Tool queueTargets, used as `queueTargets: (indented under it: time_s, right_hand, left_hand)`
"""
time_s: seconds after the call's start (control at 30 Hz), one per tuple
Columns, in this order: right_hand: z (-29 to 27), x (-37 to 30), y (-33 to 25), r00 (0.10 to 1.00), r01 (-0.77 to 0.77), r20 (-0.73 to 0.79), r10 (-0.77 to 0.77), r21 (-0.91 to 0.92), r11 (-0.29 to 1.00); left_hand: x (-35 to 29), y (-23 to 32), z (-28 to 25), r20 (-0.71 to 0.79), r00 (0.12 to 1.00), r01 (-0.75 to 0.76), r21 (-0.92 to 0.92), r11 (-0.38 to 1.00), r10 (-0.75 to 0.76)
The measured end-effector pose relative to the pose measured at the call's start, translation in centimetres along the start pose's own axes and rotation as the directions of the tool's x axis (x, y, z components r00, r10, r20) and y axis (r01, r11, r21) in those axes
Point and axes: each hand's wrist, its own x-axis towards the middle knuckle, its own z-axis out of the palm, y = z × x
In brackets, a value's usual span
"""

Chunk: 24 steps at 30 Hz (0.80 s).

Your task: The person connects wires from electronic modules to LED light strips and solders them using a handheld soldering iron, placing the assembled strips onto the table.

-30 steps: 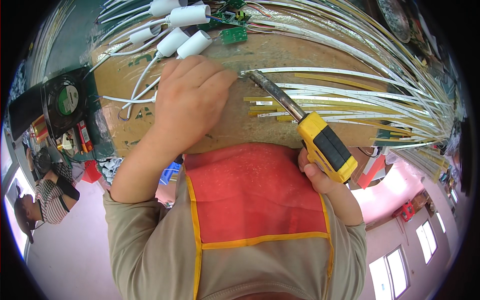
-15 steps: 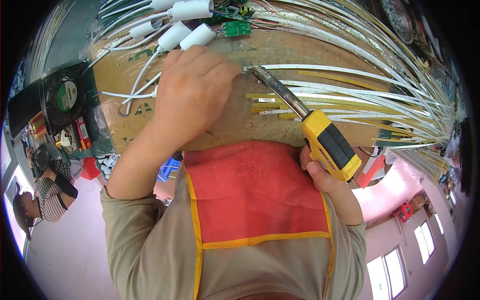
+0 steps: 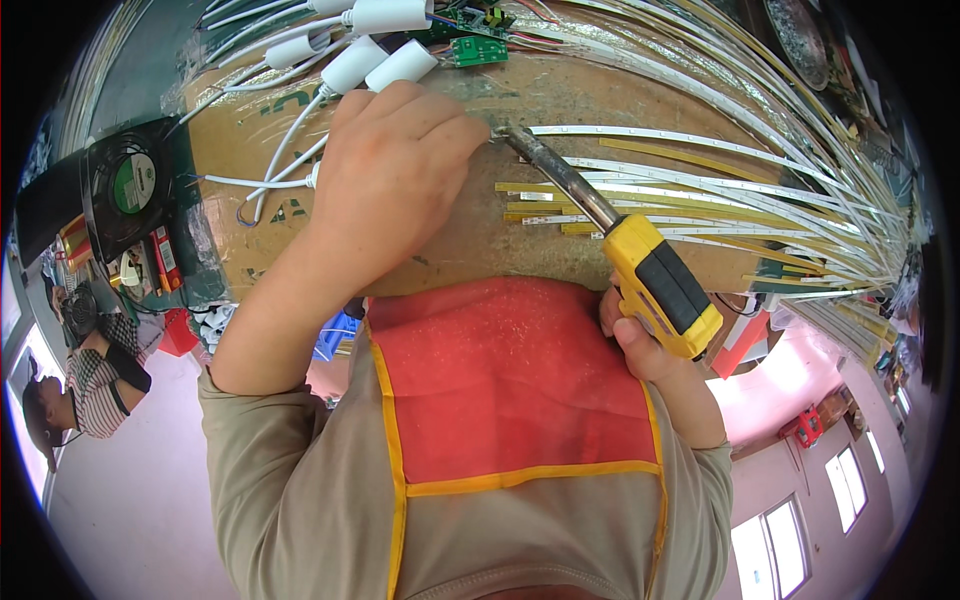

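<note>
My right hand [image 3: 640, 345] is wrapped round the yellow and black handle of a soldering gun [image 3: 657, 282]. Its metal barrel slants up and left, and the tip ends right beside the fingertips of my left hand [image 3: 400, 180]. That hand is closed in a pinch over the cardboard, its back toward me, hiding whatever is between the fingers. Just right of the tip lies the near end of a white LED strip [image 3: 560, 131]. White cylindrical housings [image 3: 400, 66] with white cables lie beyond my left hand, and a small green circuit board [image 3: 478, 50] is beside them.
A cardboard sheet [image 3: 460, 265] covers the bench in front of me. Many white and yellow LED strips [image 3: 720, 190] fan out to the right. A black fan [image 3: 125, 188] stands at the left. Another person [image 3: 95, 390] in a striped top is off to the left.
Very little differs. The whole view has shifted slightly, while my left hand stays pinched at the soldering gun's tip and my right hand keeps its hold.
</note>
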Motion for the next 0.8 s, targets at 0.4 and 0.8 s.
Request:
queueTargets:
  time_s: [0.4, 0.8]
  right_hand:
    - [0.17, -0.65, 0.02, 0.996, -0.005, -0.085, 0.006, 0.013, 1.000]
    - [0.31, -0.68, -0.04, 0.996, -0.013, -0.084, 0.019, 0.078, 0.997]
  left_hand:
    - [-0.11, 0.02, -0.04, 0.012, 1.000, 0.008, 0.002, 1.000, -0.008]
    - [-0.17, -0.04, -0.01, 0.012, 1.000, 0.004, 0.007, 1.000, -0.004]
